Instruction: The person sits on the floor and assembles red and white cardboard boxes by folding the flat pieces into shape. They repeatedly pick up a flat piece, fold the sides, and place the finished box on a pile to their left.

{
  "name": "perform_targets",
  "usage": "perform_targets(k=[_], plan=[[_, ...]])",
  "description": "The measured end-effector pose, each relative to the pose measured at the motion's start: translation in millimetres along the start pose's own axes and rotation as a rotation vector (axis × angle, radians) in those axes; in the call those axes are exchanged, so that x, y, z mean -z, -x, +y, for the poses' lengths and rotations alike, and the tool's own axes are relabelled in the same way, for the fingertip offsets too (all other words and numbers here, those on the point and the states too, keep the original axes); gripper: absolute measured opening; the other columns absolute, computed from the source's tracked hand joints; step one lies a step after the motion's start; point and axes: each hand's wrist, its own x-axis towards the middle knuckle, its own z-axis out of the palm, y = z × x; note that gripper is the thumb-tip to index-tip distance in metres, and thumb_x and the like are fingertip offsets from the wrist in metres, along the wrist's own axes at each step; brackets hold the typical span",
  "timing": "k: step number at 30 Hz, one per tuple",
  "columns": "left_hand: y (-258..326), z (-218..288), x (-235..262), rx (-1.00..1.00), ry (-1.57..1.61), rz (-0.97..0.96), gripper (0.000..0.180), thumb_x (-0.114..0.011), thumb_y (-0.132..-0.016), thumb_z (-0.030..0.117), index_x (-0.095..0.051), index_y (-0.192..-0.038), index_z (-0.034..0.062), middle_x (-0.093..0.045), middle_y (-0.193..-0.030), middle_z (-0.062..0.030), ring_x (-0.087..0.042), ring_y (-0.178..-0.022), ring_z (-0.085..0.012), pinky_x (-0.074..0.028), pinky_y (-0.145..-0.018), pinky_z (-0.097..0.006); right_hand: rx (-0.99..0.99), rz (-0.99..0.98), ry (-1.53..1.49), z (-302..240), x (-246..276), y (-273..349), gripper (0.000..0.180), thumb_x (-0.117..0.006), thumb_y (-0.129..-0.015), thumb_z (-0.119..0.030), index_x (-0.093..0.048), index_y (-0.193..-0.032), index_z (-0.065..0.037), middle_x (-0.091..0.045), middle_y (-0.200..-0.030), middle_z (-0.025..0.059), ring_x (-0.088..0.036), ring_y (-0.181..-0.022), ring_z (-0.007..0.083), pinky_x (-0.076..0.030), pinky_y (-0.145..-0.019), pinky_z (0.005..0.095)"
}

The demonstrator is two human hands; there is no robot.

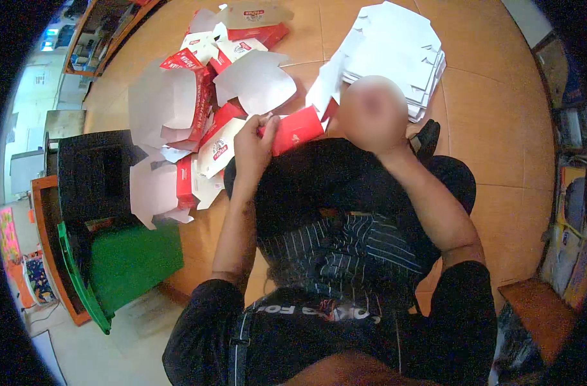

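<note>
My left hand (253, 136), its fingers closed, grips the left end of a red and white cardboard food box (298, 130), partly folded, above my lap. A white flap of this box rises at its right end, near my right hand (374, 114). A round blur covers my right hand, so its fingers and anything in them are hidden. Just beyond that hand lies a stack of flat white cardboard blanks (394, 45). To the left of the held box, a loose heap of folded red, white and cream boxes (193, 106) spreads over the tiled floor.
A green plastic chair or bin-like piece (136, 257) stands at the left beside a black object (95, 177). A wooden cabinet (103, 35) is at the far left. Shelves with packed goods (570, 193) line the right side. Orange-brown floor tiles (493, 122) surround me.
</note>
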Motion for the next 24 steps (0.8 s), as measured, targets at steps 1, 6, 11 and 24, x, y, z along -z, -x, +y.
perform_targets(k=[1, 6, 11, 24], plan=[[4, 1, 1, 0.012, 0.022, 0.049, 0.03, -0.073, -0.088, 0.028, -0.068, -0.09, -0.0011, -0.067, -0.074, -0.0167, -0.062, -0.064, -0.0216, -0.049, -0.064, -0.033, -0.029, -0.076, 0.007, 1, -11, 7, 0.016, -0.064, -0.091, -0.015, -0.067, -0.101, -0.004, -0.059, -0.09, 0.0132, -0.061, -0.08, 0.0319, -0.051, -0.073, 0.0381], [18, 21, -1, 0.033, -0.029, -0.08, 0.028, -0.075, -0.086, 0.025, -0.069, -0.088, -0.0014, -0.066, -0.077, -0.0159, -0.063, -0.067, -0.0238, -0.049, -0.066, -0.034, -0.004, -0.34, -0.064, 19, -44, 22, 0.029, -0.063, -0.092, -0.014, -0.067, -0.121, -0.011, -0.053, -0.101, 0.0126, -0.059, -0.088, 0.0256, -0.049, -0.078, 0.0332], [17, 8, -4, 0.029, 0.007, -0.072, 0.028, -0.074, -0.087, 0.026, -0.069, -0.085, -0.0016, -0.065, -0.08, -0.0174, -0.064, -0.07, -0.029, -0.049, -0.066, -0.036, -0.099, -0.468, -0.324, 15, -44, 15, 0.028, -0.065, -0.091, -0.015, -0.067, -0.119, -0.01, -0.048, -0.092, 0.0066, -0.05, -0.077, 0.0153, -0.044, -0.07, 0.0274], [30, 23, -18, -0.112, -0.143, -0.102, 0.025, -0.063, -0.094, 0.025, -0.065, -0.089, 0.0012, -0.065, -0.084, -0.0229, -0.064, -0.082, -0.0423, -0.05, -0.071, -0.046, -0.055, -0.462, -0.227, 17, -52, 19, 0.021, -0.066, -0.088, -0.02, -0.069, -0.091, 0.0, -0.063, -0.087, 0.0169, -0.063, -0.082, 0.0337, -0.05, -0.076, 0.0425]])
